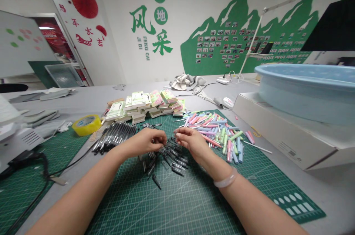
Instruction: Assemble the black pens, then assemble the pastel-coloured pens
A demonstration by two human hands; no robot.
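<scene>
My left hand (152, 140) is closed, its fingers curled together over a pile of black pen caps (175, 153); what they hold, if anything, is hidden. Across a small gap, my right hand (191, 142) has thumb and fingertips drawn together, and I cannot make out what is between them. Both hands hover just over the pile. Left of it lies a row of clear pens with black ends (115, 136). To the right is a heap of pastel pen parts (210, 126) in pink, blue, green and purple.
Several small boxes (138, 102) are stacked at the back of the green cutting mat (199, 198). A yellow tape roll (87, 125) sits at left, near a white machine (19, 142) with a black cable. At right, a blue basin (302, 91) rests on a white carton (277, 131).
</scene>
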